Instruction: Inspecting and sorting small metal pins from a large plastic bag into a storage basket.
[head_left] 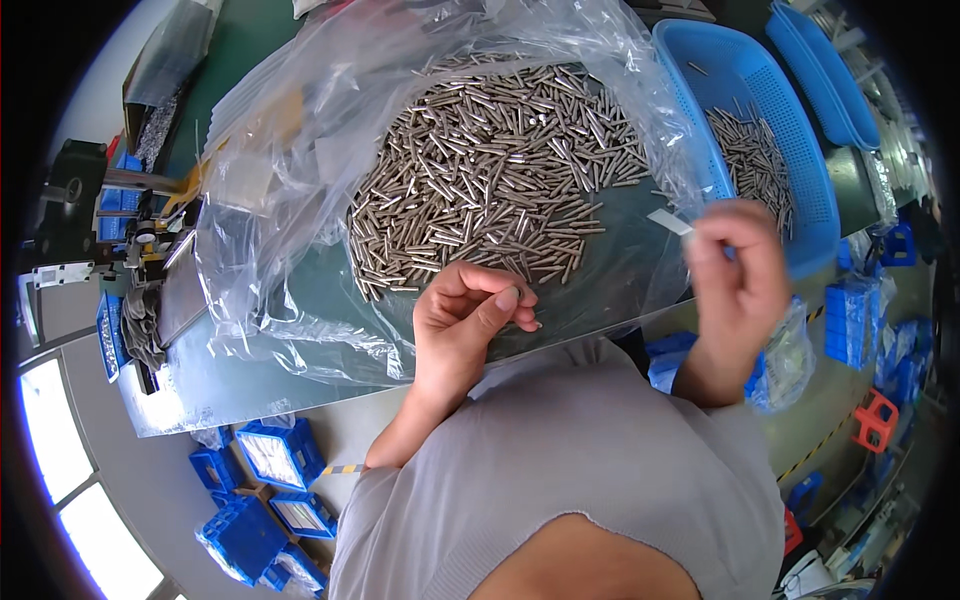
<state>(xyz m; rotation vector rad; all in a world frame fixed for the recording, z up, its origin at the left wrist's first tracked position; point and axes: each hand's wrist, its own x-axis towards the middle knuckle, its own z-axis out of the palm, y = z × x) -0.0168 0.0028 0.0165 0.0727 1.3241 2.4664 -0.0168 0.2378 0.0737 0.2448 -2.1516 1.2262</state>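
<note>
A large heap of small metal pins [470,180], slim with tapered ends, is spread on a clear plastic bag over the green tabletop. My left hand [462,318] is at the heap's near edge, thumb pressed to curled fingers. Whatever it pinches is too small or hidden to name. To the right, my right hand [738,285] hangs near the table edge, its fingers curled and smeared by motion. A small white strip [670,221] shows at its fingertips; whether they grip it or it lies beneath, I cannot tell.
A blue perforated basket [815,190] at the right holds more pins [752,165]. Another blue basket [825,80] stands behind it. Crumpled clear plastic [270,210] covers the left side, beside a machine [75,190]. Blue crates [280,450] and a red stool [876,420] are on the floor.
</note>
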